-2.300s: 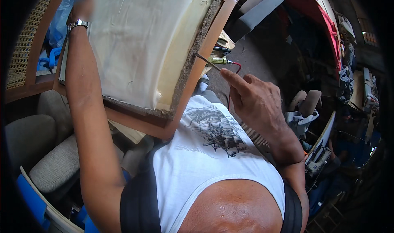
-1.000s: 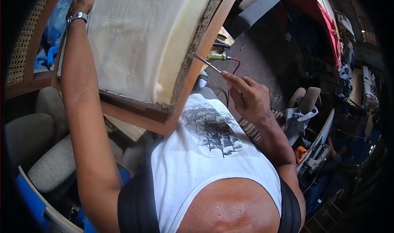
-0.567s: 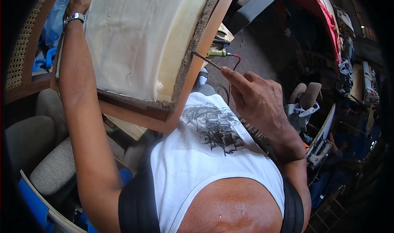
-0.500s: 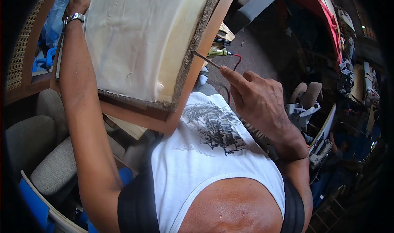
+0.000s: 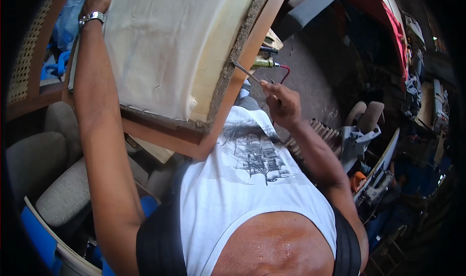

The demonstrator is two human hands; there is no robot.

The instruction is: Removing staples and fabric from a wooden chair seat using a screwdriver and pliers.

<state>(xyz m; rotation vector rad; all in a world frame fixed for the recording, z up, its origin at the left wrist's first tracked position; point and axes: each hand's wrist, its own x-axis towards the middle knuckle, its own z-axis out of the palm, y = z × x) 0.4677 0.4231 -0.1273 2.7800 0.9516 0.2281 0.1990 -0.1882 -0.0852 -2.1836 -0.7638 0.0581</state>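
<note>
A chair panel (image 5: 150, 47) under a pale, wrinkled cover lies in a brown wooden frame (image 5: 165, 139). Along its border runs a rough, fibrous grey-brown edge (image 5: 242, 30). My right hand (image 5: 284, 103) is closed around a slim metal tool (image 5: 248, 74); its flattened tip touches the fibrous edge on the right side, next to the wood. The tool's grip is hidden in my fingers, so its exact kind does not show. At the far left side of the panel is my left hand (image 5: 97, 1), below a metal-banded watch; its fingers are mostly hidden or cut off.
Woven cane (image 5: 36, 47) in wood and blue plastic (image 5: 73, 18) stand on the left. Grey upholstered cushions (image 5: 65, 191) lie below. Beyond the frame are a green tool (image 5: 263, 62) with a red hose (image 5: 286, 74) and a grey padded piece (image 5: 313, 8). A sewing machine (image 5: 376, 186) stands at the right.
My right hand has turned and drawn in lower and to the left, its fingers more curled about the tool. The tip remains at the fibrous edge. The view has shifted slightly.
</note>
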